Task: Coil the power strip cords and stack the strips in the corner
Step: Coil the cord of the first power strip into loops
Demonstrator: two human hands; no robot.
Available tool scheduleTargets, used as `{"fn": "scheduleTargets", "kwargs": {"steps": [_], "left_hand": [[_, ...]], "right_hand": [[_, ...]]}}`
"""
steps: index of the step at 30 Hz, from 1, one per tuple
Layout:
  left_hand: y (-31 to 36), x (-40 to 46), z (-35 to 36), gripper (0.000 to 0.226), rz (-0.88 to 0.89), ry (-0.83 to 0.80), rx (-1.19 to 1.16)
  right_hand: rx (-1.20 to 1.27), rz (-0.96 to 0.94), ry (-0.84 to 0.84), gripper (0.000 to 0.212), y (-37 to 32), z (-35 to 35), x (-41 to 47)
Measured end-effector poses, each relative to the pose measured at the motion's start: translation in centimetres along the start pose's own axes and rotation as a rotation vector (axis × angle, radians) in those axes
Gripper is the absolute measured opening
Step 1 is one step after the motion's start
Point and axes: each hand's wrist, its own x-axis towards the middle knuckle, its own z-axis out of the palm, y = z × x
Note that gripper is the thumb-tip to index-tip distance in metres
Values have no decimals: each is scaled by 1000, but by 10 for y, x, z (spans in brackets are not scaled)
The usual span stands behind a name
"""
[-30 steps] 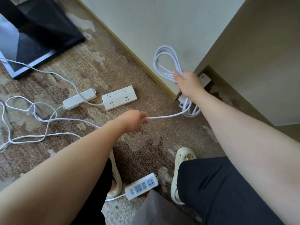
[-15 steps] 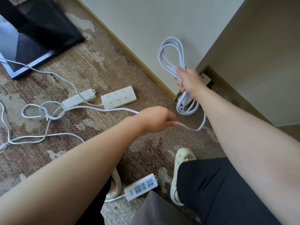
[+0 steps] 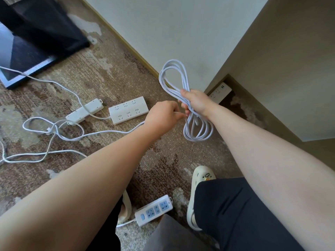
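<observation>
My right hand (image 3: pixel 194 100) grips a bundle of white cord loops (image 3: pixel 174 77) that stick up above the fist and hang below it. My left hand (image 3: pixel 163 115) pinches the same cord right beside the right hand; the loose cord (image 3: pixel 101 132) trails left across the carpet. A wide white power strip (image 3: pixel 128 109) and a narrow white strip (image 3: pixel 84 111) lie on the carpet to the left. A strip with blue sockets (image 3: pixel 154 210) lies near my feet. Another white strip (image 3: pixel 219 92) sits in the corner behind my right hand.
Tangled white cords (image 3: pixel 45 134) spread over the patterned carpet at left. A dark flat panel (image 3: pixel 27 51) leans at the top left. White walls meet at the corner. My slipper (image 3: pixel 201 178) and dark trouser legs fill the lower right.
My left hand has carried the cord from the middle of the carpet up to my right hand, adding a loop to the bundle. The slack on the carpet has been drawn closer.
</observation>
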Motion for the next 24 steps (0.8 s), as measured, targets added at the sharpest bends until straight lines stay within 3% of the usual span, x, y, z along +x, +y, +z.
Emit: {"fn": "scheduleTargets", "kwargs": {"steps": [3, 7, 13, 16, 20, 24], "left_hand": [[4, 6, -6, 25, -44, 36, -121], [4, 8, -11, 22, -69, 31, -101], [1, 9, -16, 30, -130, 223, -50], [-4, 10, -25, 27, -115, 164, -143], [-23, 9, -43, 24, -129, 80, -122], [-18, 14, -51, 26, -42, 282, -82]], "right_hand": [[-55, -44, -14, 41, 2, 2, 0], [-73, -44, -33, 42, 4, 4, -2], [-16, -48, 3, 36, 3, 6, -1], [-5, -74, 27, 33, 4, 5, 3], [-195, -37, 140, 37, 5, -4, 6], [-275, -101, 21, 57, 3, 1, -1]]}}
